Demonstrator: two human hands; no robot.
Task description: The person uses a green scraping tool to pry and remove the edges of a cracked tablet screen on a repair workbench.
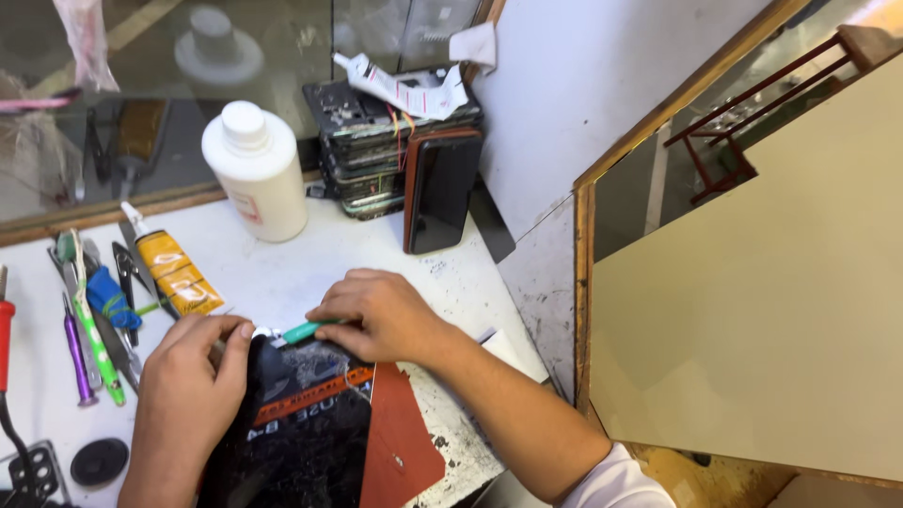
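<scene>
Left of the opened phone [301, 423], screwdrivers [89, 329] and a yellow glue tube [174, 273] lie loose. My left hand [193, 376] pins the phone's top edge, fingers curled shut on it. My right hand [376, 315] pinches a green-handled tool [303, 331] at that edge (tip hidden). If it slips, I judge it could gouge the phone's insides.

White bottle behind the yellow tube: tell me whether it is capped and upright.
Capped and upright: the white bottle stands on its base on the table, its round white cap on top.
</scene>
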